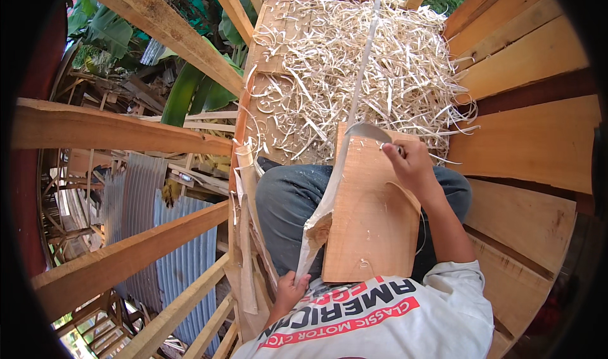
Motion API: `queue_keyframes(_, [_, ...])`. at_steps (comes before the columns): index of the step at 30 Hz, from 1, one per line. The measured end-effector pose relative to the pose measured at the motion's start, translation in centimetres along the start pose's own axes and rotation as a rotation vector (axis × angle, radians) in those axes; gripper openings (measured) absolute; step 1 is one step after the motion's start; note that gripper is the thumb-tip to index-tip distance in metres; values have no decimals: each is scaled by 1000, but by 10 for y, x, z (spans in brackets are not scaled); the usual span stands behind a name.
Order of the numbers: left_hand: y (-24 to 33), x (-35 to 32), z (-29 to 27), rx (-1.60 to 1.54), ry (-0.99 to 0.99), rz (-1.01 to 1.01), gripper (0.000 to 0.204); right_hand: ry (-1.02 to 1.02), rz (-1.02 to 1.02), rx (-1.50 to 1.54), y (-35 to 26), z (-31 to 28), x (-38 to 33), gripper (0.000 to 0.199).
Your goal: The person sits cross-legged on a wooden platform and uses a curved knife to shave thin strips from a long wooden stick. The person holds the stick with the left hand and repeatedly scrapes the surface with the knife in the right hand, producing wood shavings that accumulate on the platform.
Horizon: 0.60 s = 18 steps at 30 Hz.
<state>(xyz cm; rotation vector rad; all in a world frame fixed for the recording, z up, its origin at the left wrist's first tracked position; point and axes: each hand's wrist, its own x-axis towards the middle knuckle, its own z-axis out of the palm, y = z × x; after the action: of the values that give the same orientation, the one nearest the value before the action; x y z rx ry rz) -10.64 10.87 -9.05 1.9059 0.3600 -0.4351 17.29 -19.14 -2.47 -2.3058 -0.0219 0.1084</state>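
Observation:
A wooden board [370, 213] lies across my lap, over my jeans. My right hand [411, 163] is closed round the handle of a knife with a curved blade [369, 131], near the board's far edge. The blade meets a long pale strip [339, 175], which looks like split bamboo or cane. At the strip's wide near end, by the hem of my shirt, my left hand [291, 290] grips it. From there the strip runs along the board's left side and away over the shavings; a brownish rough patch shows on its near part.
Curly pale shavings [373, 68] cover much of the plank floor [269, 49] ahead. Slanted wooden rails [126, 140] stand along the left, with corrugated metal sheets [187, 232] and scrap timber below. A plank wall [525, 144] closes in the right.

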Motion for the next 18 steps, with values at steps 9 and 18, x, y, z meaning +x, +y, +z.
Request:
queue_keyframes(9, [4,-17,-5,249,273,124,26,-149,-198,-316,-30,22,-10,63])
queue_keyframes(18, [1,-15,-4,422,255,45,25,-134,-200,-575,-50,23,32,67])
